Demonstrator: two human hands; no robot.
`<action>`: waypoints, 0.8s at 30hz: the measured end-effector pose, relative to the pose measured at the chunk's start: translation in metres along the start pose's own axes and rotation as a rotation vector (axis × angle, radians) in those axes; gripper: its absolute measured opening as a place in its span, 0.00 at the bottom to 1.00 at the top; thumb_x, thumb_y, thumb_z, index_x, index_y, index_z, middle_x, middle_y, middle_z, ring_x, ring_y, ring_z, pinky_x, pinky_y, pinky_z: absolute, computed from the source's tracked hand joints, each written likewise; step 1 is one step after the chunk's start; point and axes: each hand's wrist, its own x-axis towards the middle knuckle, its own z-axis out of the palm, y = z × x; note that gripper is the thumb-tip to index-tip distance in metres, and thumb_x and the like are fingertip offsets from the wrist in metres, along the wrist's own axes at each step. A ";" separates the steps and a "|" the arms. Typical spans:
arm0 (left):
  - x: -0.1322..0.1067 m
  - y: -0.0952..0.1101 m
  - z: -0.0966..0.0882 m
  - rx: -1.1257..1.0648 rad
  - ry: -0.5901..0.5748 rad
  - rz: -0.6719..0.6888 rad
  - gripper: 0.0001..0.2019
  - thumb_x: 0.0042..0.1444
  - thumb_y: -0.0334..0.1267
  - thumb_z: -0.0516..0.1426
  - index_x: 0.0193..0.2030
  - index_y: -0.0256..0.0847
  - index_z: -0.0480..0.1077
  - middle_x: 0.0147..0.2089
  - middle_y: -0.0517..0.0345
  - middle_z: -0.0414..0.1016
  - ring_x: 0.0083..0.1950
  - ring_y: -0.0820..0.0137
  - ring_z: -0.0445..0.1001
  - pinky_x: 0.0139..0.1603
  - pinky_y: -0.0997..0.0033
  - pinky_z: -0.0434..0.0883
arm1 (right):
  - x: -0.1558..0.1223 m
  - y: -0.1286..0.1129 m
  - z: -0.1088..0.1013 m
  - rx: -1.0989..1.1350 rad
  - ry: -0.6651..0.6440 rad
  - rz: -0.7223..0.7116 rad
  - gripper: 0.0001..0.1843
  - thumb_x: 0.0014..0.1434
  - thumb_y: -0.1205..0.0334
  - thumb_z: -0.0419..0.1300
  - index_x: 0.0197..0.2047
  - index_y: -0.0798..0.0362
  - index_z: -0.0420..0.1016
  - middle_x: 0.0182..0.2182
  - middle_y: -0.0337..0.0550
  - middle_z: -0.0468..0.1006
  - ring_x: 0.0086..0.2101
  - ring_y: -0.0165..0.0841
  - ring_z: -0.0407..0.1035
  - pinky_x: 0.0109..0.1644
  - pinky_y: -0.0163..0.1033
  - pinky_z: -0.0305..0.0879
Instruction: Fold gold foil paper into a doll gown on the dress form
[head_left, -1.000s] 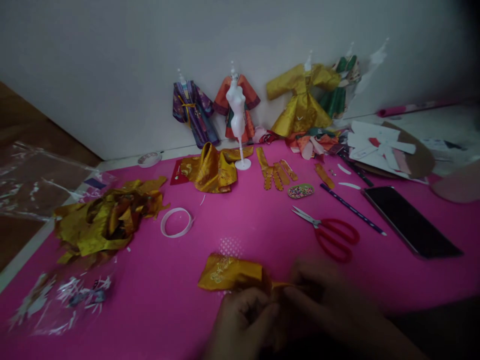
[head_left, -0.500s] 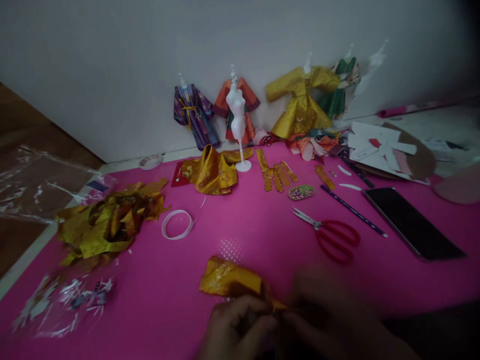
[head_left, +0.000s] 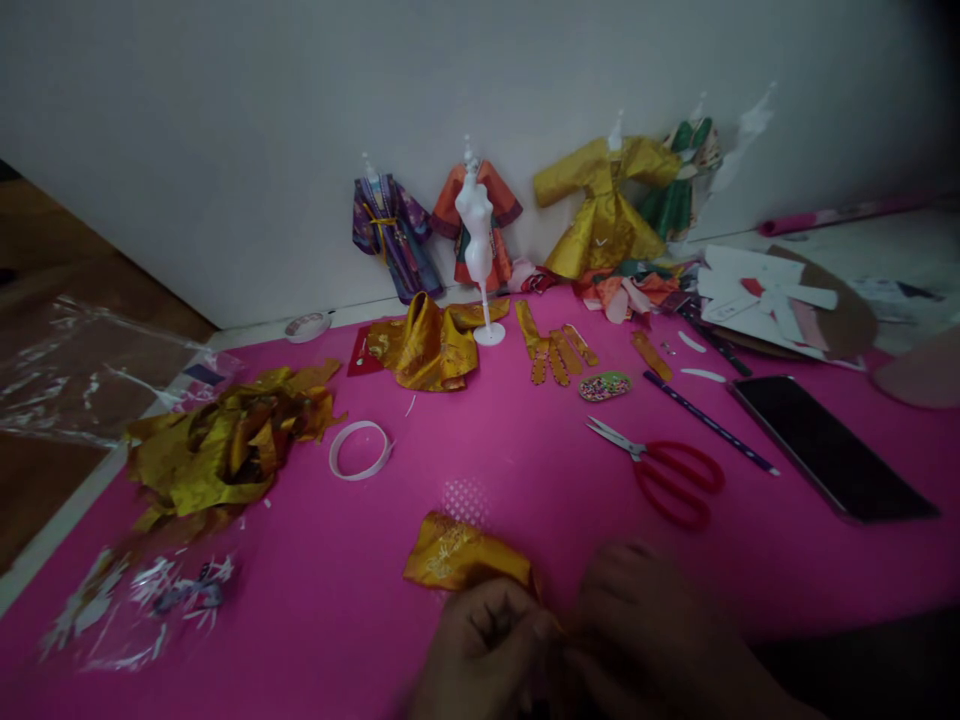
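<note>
A piece of golden patterned fabric [head_left: 461,553] lies at the front middle of the pink mat, its right end running into my fingers. My left hand [head_left: 484,640] is closed with thumb and forefinger pinching that end. Close against it, my right hand [head_left: 649,620] is curled, dim and blurred; its fingertips meet the left ones at the cloth. What lies between the fingertips is mostly hidden. Beyond my right hand rest red-handled scissors [head_left: 671,480], blades pointing left. A roll of white tape [head_left: 360,450] lies farther off to the left.
Golden scraps [head_left: 217,440] and a clear plastic bag [head_left: 157,610] lie left. A bare white doll mannequin [head_left: 476,235] stands at the back beside golden cloth [head_left: 427,350]. Dressed mannequins, including one in a yellow robe [head_left: 607,210], lean on the wall. A phone [head_left: 829,445] and dark pencil [head_left: 709,422] lie right.
The view has shifted slightly, so everything sits a little farther right. My right hand has turned a little, its knuckles now higher. Both hands stay together at the golden fabric.
</note>
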 end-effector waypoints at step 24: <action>-0.011 -0.001 -0.007 0.165 0.093 0.026 0.14 0.56 0.50 0.61 0.34 0.40 0.77 0.20 0.62 0.71 0.21 0.75 0.65 0.25 0.75 0.63 | -0.003 0.006 -0.001 0.082 -0.116 0.352 0.08 0.57 0.65 0.59 0.26 0.50 0.70 0.23 0.37 0.74 0.24 0.31 0.67 0.28 0.36 0.60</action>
